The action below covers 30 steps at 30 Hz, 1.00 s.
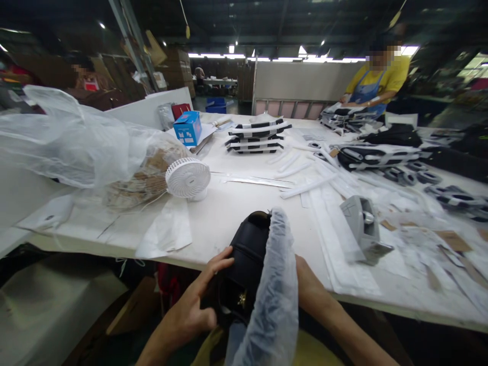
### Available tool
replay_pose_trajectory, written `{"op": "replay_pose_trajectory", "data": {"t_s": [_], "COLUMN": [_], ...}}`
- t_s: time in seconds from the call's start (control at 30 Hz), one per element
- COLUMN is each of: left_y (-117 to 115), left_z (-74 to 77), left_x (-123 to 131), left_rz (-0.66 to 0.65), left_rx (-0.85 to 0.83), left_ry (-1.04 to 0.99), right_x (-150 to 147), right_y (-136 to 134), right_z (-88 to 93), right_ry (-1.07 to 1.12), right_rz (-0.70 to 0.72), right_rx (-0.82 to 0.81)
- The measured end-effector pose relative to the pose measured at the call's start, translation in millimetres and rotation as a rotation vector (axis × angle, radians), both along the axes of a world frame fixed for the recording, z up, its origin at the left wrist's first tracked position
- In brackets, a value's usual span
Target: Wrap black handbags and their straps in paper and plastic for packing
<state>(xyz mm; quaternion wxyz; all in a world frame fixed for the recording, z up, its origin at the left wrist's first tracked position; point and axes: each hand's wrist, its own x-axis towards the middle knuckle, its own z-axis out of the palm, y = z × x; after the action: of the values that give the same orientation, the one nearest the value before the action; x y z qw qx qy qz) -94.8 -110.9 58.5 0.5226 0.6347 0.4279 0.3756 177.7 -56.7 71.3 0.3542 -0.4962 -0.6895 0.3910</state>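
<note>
A black bag (247, 249) is held up at the table's front edge, close to my body. A gold-coloured metal fitting (241, 299) shows low on it. Along its right side runs a crinkled, translucent white plastic cover (276, 284). My left hand (200, 300) grips the bag's left side, its fingers along the black surface and its thumb lower down. From the right, my right hand (305, 282) supports the bag; its fingers are hidden behind the plastic cover.
On the white table (229, 213) stand a small white fan (188, 178), a blue box (187, 128), a grey tape dispenser (364, 229) and stacked black-and-white wrapped pieces (259, 137). Clear plastic bags (80, 142) bulge at left. A person in yellow (381, 81) works at far right.
</note>
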Motion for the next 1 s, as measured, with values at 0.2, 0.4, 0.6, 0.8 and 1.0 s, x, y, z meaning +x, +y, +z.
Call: {"op": "replay_pose_trajectory", "data": {"t_s": [0.2,0.4,0.6,0.8,1.0], "left_y": [-33.1,-11.4,22.3,30.8,33.6], "left_z": [-36.2,-35.9,-31.8,-31.6,-0.6], "left_x": [11.8,54.6,66.0,73.3,68.2], "left_rz": [0.221,0.554,0.608,0.642,0.511], "left_rx": [0.126,0.255,0.248,0.604,0.832], "left_ry": [0.274,0.265,0.154,0.243,0.428], "right_x": [5.4,0.6,26.6,36.8,38.6], "right_y": [21.2,39.8,28.3,25.5,42.1], "right_z": [24.5,62.7,73.1,31.5,7.2], "right_ry": [0.350,0.473,0.213,0.286,0.567], "right_rz": [0.144,0.232,0.132,0.068,0.225], "right_rx": [-0.438,-0.574,-0.451,-0.469,-0.544]}}
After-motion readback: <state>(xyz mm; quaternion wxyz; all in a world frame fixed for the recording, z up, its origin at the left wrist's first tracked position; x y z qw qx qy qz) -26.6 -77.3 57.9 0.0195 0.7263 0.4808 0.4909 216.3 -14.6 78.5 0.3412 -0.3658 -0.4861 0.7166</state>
